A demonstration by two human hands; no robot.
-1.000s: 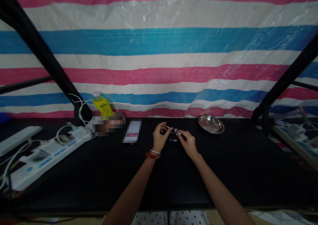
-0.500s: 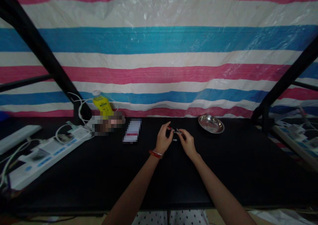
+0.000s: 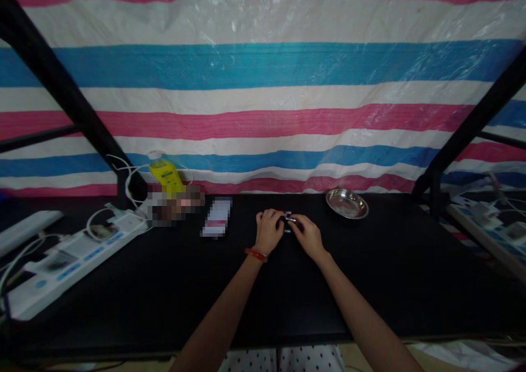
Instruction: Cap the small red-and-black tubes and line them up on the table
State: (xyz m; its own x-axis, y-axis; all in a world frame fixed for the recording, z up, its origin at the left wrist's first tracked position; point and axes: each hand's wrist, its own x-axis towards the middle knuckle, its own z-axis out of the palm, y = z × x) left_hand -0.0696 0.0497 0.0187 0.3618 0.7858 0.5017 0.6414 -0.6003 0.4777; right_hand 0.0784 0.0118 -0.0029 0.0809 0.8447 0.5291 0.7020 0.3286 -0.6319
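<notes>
My left hand [image 3: 269,230], with an orange bracelet on its wrist, is over the black tabletop with its fingers curled together; what they hold is hidden. To its right, my right hand [image 3: 309,235] has thumb and fingertips pinched at the end of a small shiny metal piece [image 3: 291,219]. A second small metal piece [image 3: 287,231] lies on the table between the hands, nearer to me. Another small shiny bit [image 3: 288,213] shows just beyond the left fingertips.
A round metal dish [image 3: 347,204] sits at the back right. Left of my hands lies a blurred-out phone [image 3: 217,217]. Farther left are a yellow bottle [image 3: 165,175] and a white power strip [image 3: 78,262] with cables. Black frame bars [image 3: 69,87] rise on both sides.
My left fingers have lowered and curled in, and the dark and red item between my hands is now mostly out of sight. The right hand has shifted only slightly.
</notes>
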